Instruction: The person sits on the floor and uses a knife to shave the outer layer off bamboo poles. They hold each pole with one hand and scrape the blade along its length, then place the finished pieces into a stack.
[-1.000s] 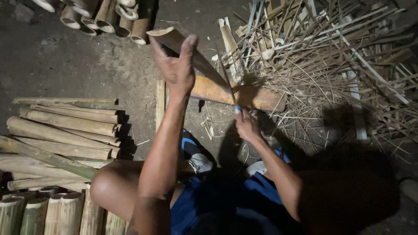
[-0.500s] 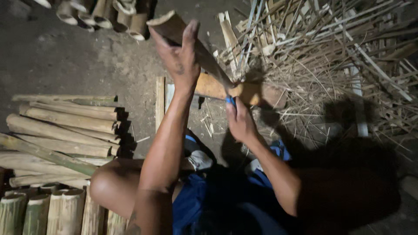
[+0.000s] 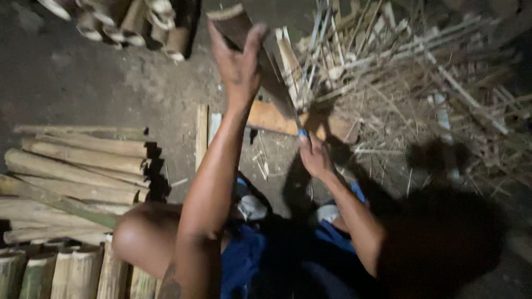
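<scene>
The left hand (image 3: pixel 239 61) is raised at the top centre of the view, fingers closed around the upper end of a dark bamboo section (image 3: pixel 252 47) that slants down and to the right. The right hand (image 3: pixel 313 156) sits lower, just below the bottom end of that section, fingers wrapped on a blue-ended handle (image 3: pixel 302 133); the tool's working end is lost against the bamboo in the blur and cannot be made out. The bamboo section's lower end stands against a flat pale wooden board (image 3: pixel 277 119) lying on the dirt floor (image 3: pixel 83 83). To the right of the board spreads a loose heap of thin bamboo slivers and offcuts (image 3: pixel 421 77). On the left, a stack of long split bamboo lengths (image 3: pixel 77 166) lies horizontal, well apart from both hands. Short cut bamboo tubes (image 3: pixel 61 274) line the bottom left edge beside the person's bare knee (image 3: pixel 144 235), and another cluster of tubes (image 3: pixel 138 22) rests at the top left. Blue clothing (image 3: pixel 249 260) covers the lap. Two narrow wood strips (image 3: pixel 206 133) lie just left of the board.
</scene>
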